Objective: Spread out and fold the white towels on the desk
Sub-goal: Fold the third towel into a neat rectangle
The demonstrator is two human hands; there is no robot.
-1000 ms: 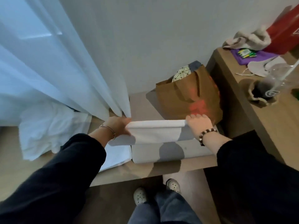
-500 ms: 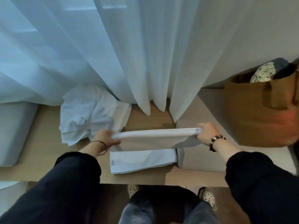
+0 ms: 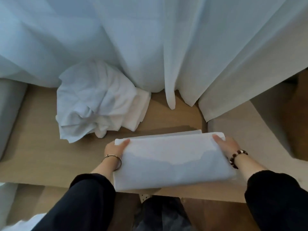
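Your left hand [image 3: 115, 149] and right hand [image 3: 228, 145] pinch the towel [image 3: 173, 161] by its ends, thumbs on top, fingers hidden beneath. Soft, light, floppy: support both ends or it sags.

In the lower middle of the frame you hold a folded white towel [image 3: 173, 160] flat and level, close above the wooden desk [image 3: 41, 147] near its front edge. Your left hand [image 3: 113, 149] grips the towel's left end with the thumb lying on top; your right hand [image 3: 229, 146] grips the right end. Up and to the left, a crumpled heap of white towels [image 3: 98, 104] lies on the desk against the pale curtain [image 3: 150, 47], which fills the upper frame.
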